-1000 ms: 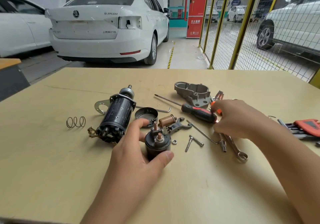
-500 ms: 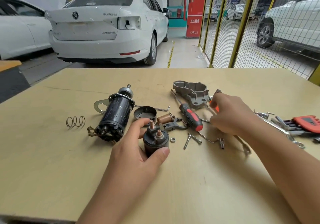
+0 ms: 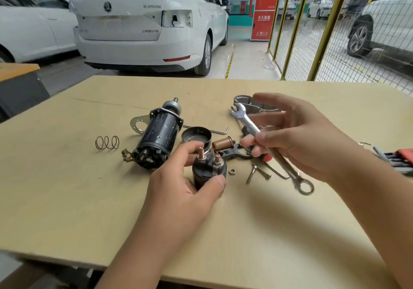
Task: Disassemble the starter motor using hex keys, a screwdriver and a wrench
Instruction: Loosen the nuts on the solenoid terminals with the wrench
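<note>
Pale wood makes up the counter [image 3: 67,199], and the starter motor lies on it in pieces. The left hand [image 3: 185,190] wraps round the dark solenoid [image 3: 209,172], which stands upright with two copper posts sticking up. The thumb presses its near side and the fingers [image 3: 187,150] curl round the far side, so much of the solenoid's body is hidden.

The right hand [image 3: 297,141] pinches a silver wrench [image 3: 248,122] between thumb and curled fingers, held up in the air to the right of the solenoid. The open end points up and away. The ring end hangs down low, and it looks blurry. The hand covers the middle of the wrench.

Left of the solenoid lies the black motor body [image 3: 158,134], tilted, with its shaft pointing away. A small spring [image 3: 107,143] sits further left. Just behind the solenoid are a round metal cap [image 3: 196,135] and a copper plunger [image 3: 223,143]. A little nut [image 3: 232,171] lies just right of the solenoid, with two bolts [image 3: 257,174] beyond it.

The right hand hides most of a grey metal housing [image 3: 242,101] and a screwdriver; only the screwdriver's red and black handle tip [image 3: 267,157] peeks out. A hex key set [image 3: 400,158] is cut off at the right edge. A bent hex key [image 3: 216,131] lies behind the cap.
</note>
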`<state>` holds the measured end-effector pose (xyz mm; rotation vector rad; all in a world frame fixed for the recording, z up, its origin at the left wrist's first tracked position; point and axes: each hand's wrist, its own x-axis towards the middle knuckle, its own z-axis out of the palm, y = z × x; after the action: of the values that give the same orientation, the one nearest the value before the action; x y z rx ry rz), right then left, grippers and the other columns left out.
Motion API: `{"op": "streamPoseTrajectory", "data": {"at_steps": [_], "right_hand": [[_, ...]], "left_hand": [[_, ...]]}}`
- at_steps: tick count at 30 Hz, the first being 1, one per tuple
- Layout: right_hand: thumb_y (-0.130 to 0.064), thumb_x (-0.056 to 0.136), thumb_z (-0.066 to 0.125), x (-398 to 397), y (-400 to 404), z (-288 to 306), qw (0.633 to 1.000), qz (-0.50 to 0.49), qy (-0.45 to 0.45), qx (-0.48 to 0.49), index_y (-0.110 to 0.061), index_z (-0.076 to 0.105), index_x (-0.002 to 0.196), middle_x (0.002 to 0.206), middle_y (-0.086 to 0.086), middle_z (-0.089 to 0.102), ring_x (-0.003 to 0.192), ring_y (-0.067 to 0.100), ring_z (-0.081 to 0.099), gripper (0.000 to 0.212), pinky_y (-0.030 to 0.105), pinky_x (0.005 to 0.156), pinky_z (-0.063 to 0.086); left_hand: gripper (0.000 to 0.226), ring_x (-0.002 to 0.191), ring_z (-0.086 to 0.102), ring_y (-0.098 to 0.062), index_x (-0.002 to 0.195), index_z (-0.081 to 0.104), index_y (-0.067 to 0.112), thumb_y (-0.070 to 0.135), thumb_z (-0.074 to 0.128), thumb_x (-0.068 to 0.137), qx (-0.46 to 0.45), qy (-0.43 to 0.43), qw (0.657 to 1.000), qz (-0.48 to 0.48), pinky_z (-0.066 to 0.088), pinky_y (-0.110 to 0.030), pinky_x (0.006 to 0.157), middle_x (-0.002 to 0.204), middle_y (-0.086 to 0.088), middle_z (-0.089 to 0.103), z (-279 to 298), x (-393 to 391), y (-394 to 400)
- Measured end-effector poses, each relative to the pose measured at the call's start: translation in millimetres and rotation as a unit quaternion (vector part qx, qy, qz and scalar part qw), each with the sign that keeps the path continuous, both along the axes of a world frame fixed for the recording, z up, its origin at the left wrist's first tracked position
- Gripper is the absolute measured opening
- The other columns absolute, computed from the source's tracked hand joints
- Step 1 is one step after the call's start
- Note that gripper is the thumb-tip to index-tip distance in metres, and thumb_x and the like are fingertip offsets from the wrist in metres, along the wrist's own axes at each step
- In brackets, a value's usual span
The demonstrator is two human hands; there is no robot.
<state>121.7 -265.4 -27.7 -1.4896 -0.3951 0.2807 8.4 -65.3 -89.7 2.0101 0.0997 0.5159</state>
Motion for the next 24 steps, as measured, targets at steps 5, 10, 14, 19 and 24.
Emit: {"op": "streamPoseTrajectory", "data": {"at_steps": [5, 10, 14, 19, 24], "right_hand": [[0.007, 0.095, 0.060, -6.1, 0.2, 2.9, 0.988, 0.133, 0.001, -0.074, -0.010, 0.071, 0.115, 0.080, 0.022, 0.068, 0.051, 0.023, 0.053, 0.028, 0.026, 0.040, 0.039], [-0.012, 0.095, 0.071, -10.7, 0.7, 2.8, 0.959, 0.164, -0.001, -0.231, -0.026, 0.078, 0.097, 0.074, 0.016, 0.069, 0.048, 0.018, 0.045, 0.015, 0.019, 0.042, 0.031], [-0.015, 0.090, 0.076, -11.0, 4.5, -0.6, 0.969, 0.162, 0.004, -0.187, -0.022, 0.078, 0.096, 0.074, 0.019, 0.067, 0.045, 0.016, 0.042, 0.009, 0.017, 0.042, 0.030], [-0.023, 0.081, 0.075, -12.5, 6.6, -1.5, 0.970, 0.177, 0.019, -0.166, -0.022, 0.078, 0.094, 0.073, 0.017, 0.065, 0.044, 0.015, 0.040, 0.013, 0.016, 0.043, 0.028], [-0.016, 0.089, 0.077, -16.6, 9.7, 1.0, 0.969, 0.171, -0.007, -0.179, -0.020, 0.078, 0.094, 0.071, 0.016, 0.064, 0.046, 0.015, 0.041, 0.006, 0.017, 0.042, 0.028]], "left_hand": [[0.051, 0.054, 0.049, -0.001, 0.112, 0.061, 0.051, 0.062, 0.081, 0.067, 0.040, -0.003, 0.998, 0.038, 0.038, -0.011, 0.057, 0.107, 0.019, 0.065, 0.5, 0.6, 0.0], [0.043, 0.053, 0.050, 0.000, 0.102, 0.063, 0.049, 0.057, 0.083, 0.066, 0.035, -0.014, 0.998, 0.042, 0.037, -0.009, 0.054, 0.102, 0.014, 0.065, 1.1, 1.8, -0.7], [0.037, 0.047, 0.049, -0.002, 0.100, 0.068, 0.048, 0.047, 0.087, 0.068, 0.020, -0.028, 0.999, 0.027, 0.037, -0.008, 0.051, 0.080, 0.014, 0.061, 1.4, 0.9, -1.0], [0.042, 0.044, 0.047, -0.001, 0.108, 0.073, 0.044, 0.043, 0.091, 0.070, 0.011, -0.027, 0.999, 0.014, 0.036, -0.006, 0.050, 0.062, 0.018, 0.047, 0.7, 0.7, 0.2], [0.041, 0.049, 0.050, -0.003, 0.105, 0.070, 0.054, 0.054, 0.084, 0.066, 0.010, -0.031, 0.999, -0.002, 0.039, -0.008, 0.055, 0.092, 0.019, 0.058, 0.2, 3.2, 0.0]]}}
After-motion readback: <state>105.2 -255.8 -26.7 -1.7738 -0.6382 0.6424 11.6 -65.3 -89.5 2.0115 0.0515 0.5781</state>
